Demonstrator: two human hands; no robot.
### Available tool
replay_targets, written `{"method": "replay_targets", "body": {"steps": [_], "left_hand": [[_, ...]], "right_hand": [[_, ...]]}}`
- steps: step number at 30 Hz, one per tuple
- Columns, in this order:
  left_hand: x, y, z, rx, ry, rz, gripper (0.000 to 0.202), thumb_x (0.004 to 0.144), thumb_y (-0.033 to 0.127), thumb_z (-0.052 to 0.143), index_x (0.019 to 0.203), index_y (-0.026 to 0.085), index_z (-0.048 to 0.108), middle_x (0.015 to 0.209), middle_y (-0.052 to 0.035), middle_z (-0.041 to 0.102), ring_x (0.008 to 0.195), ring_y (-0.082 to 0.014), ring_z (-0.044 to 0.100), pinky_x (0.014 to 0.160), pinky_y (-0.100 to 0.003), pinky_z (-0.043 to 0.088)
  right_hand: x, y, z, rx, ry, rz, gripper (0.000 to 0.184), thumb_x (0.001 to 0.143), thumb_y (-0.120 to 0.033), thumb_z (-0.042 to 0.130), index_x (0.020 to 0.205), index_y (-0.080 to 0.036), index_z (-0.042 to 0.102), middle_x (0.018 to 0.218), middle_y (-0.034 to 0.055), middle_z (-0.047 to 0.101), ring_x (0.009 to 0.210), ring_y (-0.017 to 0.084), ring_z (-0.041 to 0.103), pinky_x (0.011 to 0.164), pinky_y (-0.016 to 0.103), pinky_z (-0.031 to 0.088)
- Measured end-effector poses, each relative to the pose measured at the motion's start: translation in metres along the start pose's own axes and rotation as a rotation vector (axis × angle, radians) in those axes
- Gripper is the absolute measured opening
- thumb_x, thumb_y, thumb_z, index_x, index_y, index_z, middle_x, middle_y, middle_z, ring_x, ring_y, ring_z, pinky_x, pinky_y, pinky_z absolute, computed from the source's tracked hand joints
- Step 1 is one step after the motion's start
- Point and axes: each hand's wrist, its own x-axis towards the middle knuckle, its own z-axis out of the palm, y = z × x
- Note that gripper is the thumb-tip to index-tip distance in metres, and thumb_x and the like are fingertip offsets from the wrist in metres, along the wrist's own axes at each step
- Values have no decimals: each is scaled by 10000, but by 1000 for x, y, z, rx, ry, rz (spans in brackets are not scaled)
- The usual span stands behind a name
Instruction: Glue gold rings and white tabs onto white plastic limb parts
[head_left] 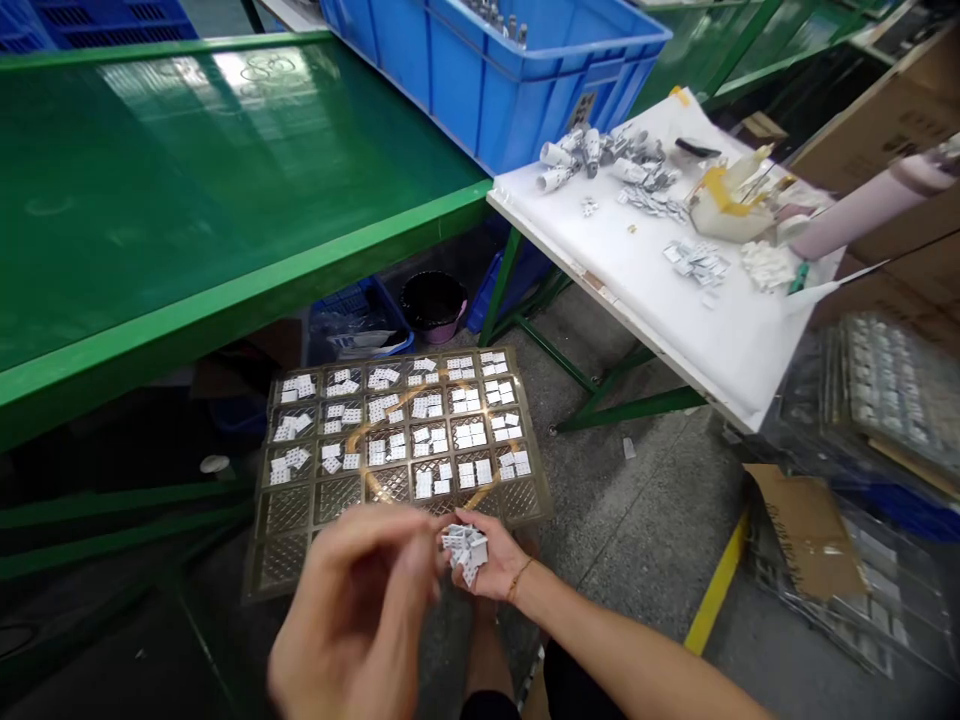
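Observation:
My right hand (pixel 495 562) is cupped, palm up, around a pile of small white plastic pieces (pixel 466 550). Close to the camera, my left hand (pixel 360 610) is curled, thumb and fingers drawn together and slightly blurred. Its fingertips overlap the edge of my right hand in the picture, and whatever they hold is hidden. Beyond both hands lies a clear plastic tray (pixel 285 552) divided into rectangular compartments. Many compartments carry small groups of flat white pieces (pixel 470 435) with dark dots; several in the near rows hold none.
A green conveyor table (pixel 225 190) spans the left, with a blue crate (pixel 480 80) at its end. The white table (pixel 600 235) at right bears white parts, a glue-like container (pixel 731 210) and a pink bottle (pixel 874 205). Stacked trays and cardboard (pixel 810 530) lie right.

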Motion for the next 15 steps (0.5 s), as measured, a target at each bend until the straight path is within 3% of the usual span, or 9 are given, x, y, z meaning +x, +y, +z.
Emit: {"method": "replay_targets", "body": {"steps": [1, 4, 8, 11, 15], "left_hand": [[11, -16, 14, 4, -26, -46, 183, 969, 332, 421, 1114, 283, 523, 880, -11, 618, 726, -166, 608, 595, -310, 546], [38, -80, 51, 124, -181, -112, 221, 946, 340, 509, 1038, 160, 597, 922, -42, 657, 773, -167, 644, 654, -328, 555], [49, -158, 85, 425, -337, -138, 222, 902, 317, 597, 1040, 147, 634, 1030, -66, 664, 902, -202, 646, 800, -418, 543], [51, -184, 105, 618, -380, -91, 279, 896, 301, 605, 1134, 156, 612, 1161, -91, 632, 1039, -244, 613, 886, -478, 508], [59, -190, 125, 799, -378, -41, 323, 892, 290, 608, 1187, 160, 587, 1198, -98, 612, 1060, -256, 601, 904, -497, 494]], "right_hand": [[-13, -6, 3, 1, 11, 3, 281, 952, -404, 534, 977, -130, 590, 807, 8, 602, 580, 83, 555, 450, 182, 438], [-59, -29, 14, -19, 34, -24, 259, 927, -390, 559, 938, -133, 591, 783, 15, 607, 563, 84, 553, 401, 157, 372], [-127, -77, 31, -87, 59, -169, 197, 843, -330, 646, 870, -137, 609, 772, 29, 615, 560, 82, 544, 377, 124, 295], [-178, -127, 46, -190, 118, -359, 176, 838, -310, 639, 869, -138, 619, 769, 39, 604, 568, 82, 532, 369, 112, 272], [-242, -209, 68, -422, 283, -712, 151, 880, -284, 586, 875, -136, 617, 771, 58, 603, 568, 90, 526, 359, 120, 276]]}}
